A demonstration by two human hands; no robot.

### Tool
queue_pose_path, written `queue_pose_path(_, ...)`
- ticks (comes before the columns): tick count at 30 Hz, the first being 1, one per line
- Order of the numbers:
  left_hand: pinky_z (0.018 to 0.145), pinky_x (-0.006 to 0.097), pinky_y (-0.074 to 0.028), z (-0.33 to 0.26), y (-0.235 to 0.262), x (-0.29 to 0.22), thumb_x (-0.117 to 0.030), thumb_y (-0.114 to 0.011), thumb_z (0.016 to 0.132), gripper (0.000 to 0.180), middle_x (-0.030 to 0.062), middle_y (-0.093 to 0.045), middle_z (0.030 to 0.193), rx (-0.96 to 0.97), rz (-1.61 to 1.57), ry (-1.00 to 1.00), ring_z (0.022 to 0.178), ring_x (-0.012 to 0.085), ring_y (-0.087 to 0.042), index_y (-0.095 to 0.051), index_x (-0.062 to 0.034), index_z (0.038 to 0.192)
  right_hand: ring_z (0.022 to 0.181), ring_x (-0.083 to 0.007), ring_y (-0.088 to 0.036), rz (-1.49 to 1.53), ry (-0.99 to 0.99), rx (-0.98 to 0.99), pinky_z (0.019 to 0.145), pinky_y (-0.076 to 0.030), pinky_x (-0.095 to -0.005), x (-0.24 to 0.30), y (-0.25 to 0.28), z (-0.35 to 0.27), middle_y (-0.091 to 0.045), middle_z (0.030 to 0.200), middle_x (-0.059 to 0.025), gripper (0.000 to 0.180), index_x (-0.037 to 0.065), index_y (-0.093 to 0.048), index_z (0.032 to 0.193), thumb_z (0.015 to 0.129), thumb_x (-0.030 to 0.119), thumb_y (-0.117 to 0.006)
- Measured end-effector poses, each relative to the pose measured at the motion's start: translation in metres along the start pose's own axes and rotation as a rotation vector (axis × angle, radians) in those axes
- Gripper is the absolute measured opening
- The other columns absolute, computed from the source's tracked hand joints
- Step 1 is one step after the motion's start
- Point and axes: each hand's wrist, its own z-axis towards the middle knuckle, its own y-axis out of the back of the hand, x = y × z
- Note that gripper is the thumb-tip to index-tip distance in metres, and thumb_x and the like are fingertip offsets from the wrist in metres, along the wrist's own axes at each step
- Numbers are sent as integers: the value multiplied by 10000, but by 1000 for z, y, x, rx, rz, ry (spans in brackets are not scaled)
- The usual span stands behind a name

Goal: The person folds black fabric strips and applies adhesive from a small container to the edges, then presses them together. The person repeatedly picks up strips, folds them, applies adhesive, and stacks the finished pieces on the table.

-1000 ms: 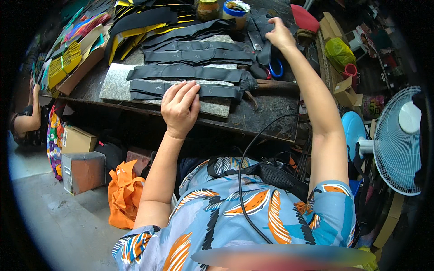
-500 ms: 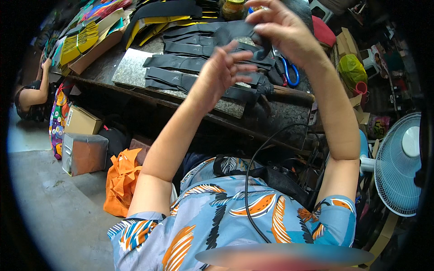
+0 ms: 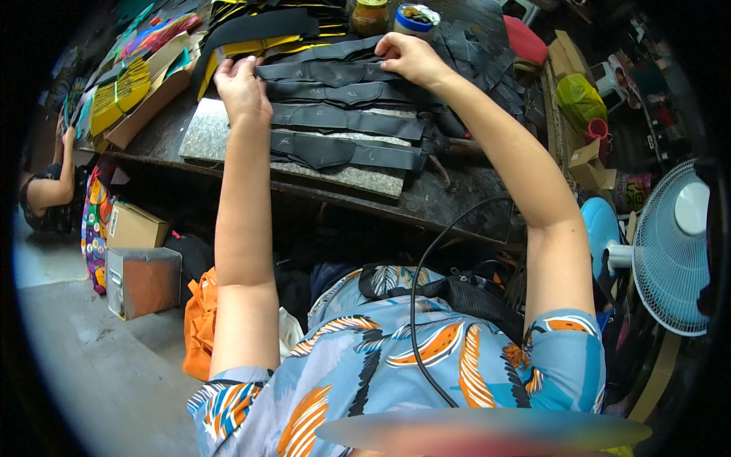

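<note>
Black strips [image 3: 343,72] lie stacked in rows on the grey slab [image 3: 199,137] on the desk [image 3: 464,198]. They look thin, limp and light. Your left hand [image 3: 242,85] presses one end flat; your right hand [image 3: 407,57] pinches the far end. Hold both ends.

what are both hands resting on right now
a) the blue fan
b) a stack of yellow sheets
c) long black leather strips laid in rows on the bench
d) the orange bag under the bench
c: the left hand and right hand press opposite ends of the black leather strips, which lie in rows over a grey slab on the workbench.
</note>
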Motion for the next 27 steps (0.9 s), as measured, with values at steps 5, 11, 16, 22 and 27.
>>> queue_pose_path(5,961,395,-445,-41,-18,14,-152,-684,863,291,137,-637,1126,464,956,-1020,1072,320,-574,-650,-59,1137,982,-332,-671,-324,48,-4,861,-531,-417,8,-12,0,-701,1002,-138,264,124,-660,1029,775,105,-729)
queue_pose_path(11,893,375,-486,-84,-29,27,-303,-643,904,299,85,-655,1057,809,1308,-820,995,290,-590,-682,-63,1079,1016,-325,-667,-594,-1,85,845,-523,-461,28,11,-37,-703,1033,-130,279,145,-609,1082,826,204,-701)
queue_pose_path(16,904,378,-487,-84,-28,26,-318,-631,916,337,92,-642,1129,818,1336,-788,1052,300,-582,-658,-56,1127,1018,-319,-668,-725,-216,43,842,-527,-440,-4,69,-58,-700,1032,-118,295,179,-636,1112,821,193,-679)
queue_pose_path(22,902,376,-486,-85,-29,27,-315,-645,903,329,91,-646,1113,810,1343,-769,1049,296,-584,-667,-60,1109,923,-268,-686,-603,-330,-209,810,-527,-374,-73,113,-52,-707,962,-130,280,108,-680,1067,810,211,-724)
queue_pose_path(27,891,381,-484,-82,-29,29,-306,-668,877,318,84,-649,1079,792,1312,-789,1018,288,-587,-676,-62,1081,1018,-304,-675,-552,-308,-247,883,-516,-408,-88,73,-40,-708,1045,-139,456,138,-591,1247,832,273,-724)
